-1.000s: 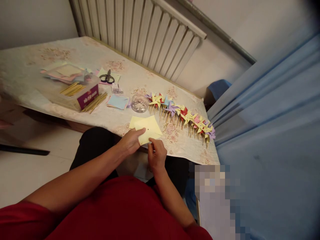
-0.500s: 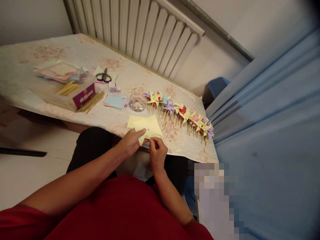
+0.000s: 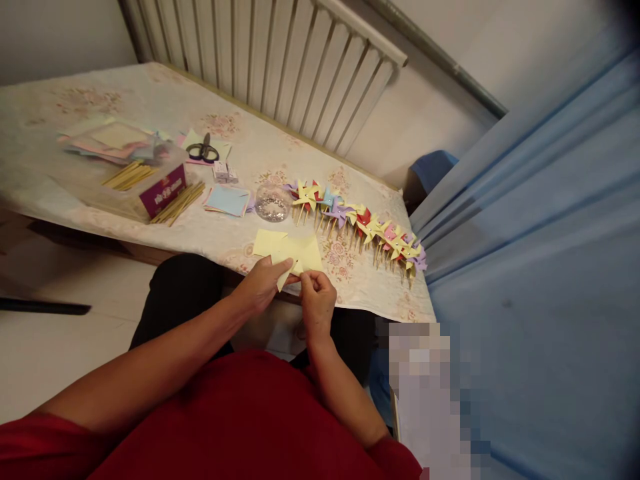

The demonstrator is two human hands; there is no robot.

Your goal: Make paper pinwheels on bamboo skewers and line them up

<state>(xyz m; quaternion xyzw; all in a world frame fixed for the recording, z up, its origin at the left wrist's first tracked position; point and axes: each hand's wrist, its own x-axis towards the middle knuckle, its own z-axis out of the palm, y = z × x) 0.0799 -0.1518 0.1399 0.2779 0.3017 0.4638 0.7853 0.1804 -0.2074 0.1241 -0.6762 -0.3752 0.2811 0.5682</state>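
Note:
A sheet of yellow paper (image 3: 306, 249), slit into flaps and with a small dark dot near its middle, is held over the table's front edge. My left hand (image 3: 263, 283) grips its near left part, thumb on top and fingers underneath. On the near right side, my right hand (image 3: 318, 291) pinches a corner of the same paper between thumb and fingertips. Just beyond the paper stands a clear round container (image 3: 273, 203) of small shiny pieces. A stack of blue and other coloured paper squares (image 3: 227, 200) lies left of it.
Several finished pinwheels (image 3: 367, 223) on sticks lie in a row at the right. A clear box (image 3: 125, 203) with wooden sticks (image 3: 129, 176) sits at the left, more sticks (image 3: 180, 203) beside it. Scissors (image 3: 203, 151) and small white boxes (image 3: 225, 173) are farther back. A blue curtain (image 3: 525, 267) hangs at the right.
My right hand has moved slightly with the paper's near right corner, which now folds inward toward the dot. My left hand keeps its grip. The view has shifted a little.

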